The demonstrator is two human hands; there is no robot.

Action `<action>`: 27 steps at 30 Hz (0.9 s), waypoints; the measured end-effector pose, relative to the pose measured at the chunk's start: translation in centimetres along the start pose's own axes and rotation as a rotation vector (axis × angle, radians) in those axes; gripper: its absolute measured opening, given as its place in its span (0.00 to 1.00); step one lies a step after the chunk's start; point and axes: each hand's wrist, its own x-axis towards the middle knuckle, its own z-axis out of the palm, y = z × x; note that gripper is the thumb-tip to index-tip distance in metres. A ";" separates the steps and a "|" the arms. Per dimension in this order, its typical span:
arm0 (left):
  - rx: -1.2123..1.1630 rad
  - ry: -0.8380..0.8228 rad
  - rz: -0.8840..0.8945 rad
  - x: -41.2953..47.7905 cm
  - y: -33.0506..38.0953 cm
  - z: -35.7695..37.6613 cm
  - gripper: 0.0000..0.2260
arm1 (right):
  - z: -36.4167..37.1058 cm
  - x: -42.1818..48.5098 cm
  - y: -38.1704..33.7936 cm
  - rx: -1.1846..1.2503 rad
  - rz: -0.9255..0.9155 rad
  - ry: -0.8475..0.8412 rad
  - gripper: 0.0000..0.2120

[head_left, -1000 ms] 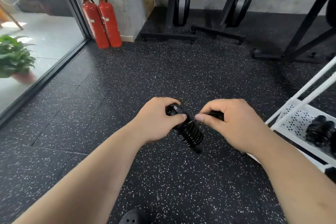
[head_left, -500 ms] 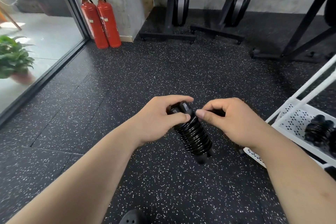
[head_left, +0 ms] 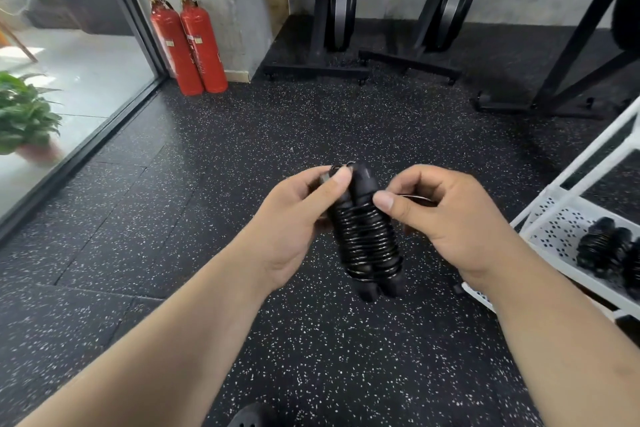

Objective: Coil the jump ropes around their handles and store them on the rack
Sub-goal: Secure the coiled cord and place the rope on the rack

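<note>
Here, the paired handles (head_left: 360, 184) are gripped near their tops by the left hand (head_left: 294, 218), fingers curled and thumb pressed across, so the coil (head_left: 367, 239) cannot slip. The rope end (head_left: 412, 197) is pinched by the right hand (head_left: 446, 218), probably for tucking. The bundle is held over the floor, left of the rack (head_left: 554, 215), where ropes (head_left: 602, 246) already lie.

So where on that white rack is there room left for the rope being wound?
The white perforated metal rack shelf is bare at its left corner, between its white rim and the black coiled jump ropes already stored. Its right side, under those bundles, is crowded. The speckled black rubber floor before the rack is open too.
</note>
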 end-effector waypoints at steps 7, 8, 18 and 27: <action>-0.280 0.243 -0.232 -0.6 -1.4 3.9 0.23 | 3.3 -0.4 0.7 0.082 0.061 0.078 0.11; -0.244 0.259 -0.238 -0.5 -1.3 4.0 0.22 | 3.5 -0.4 0.7 0.095 0.070 0.091 0.10; -0.093 0.438 -0.299 -0.8 -1.5 4.5 0.23 | 6.6 -0.7 1.3 0.065 0.131 0.222 0.07; -0.080 0.345 -0.215 -0.7 -1.2 3.7 0.33 | 6.4 -0.5 1.2 0.348 0.172 0.195 0.05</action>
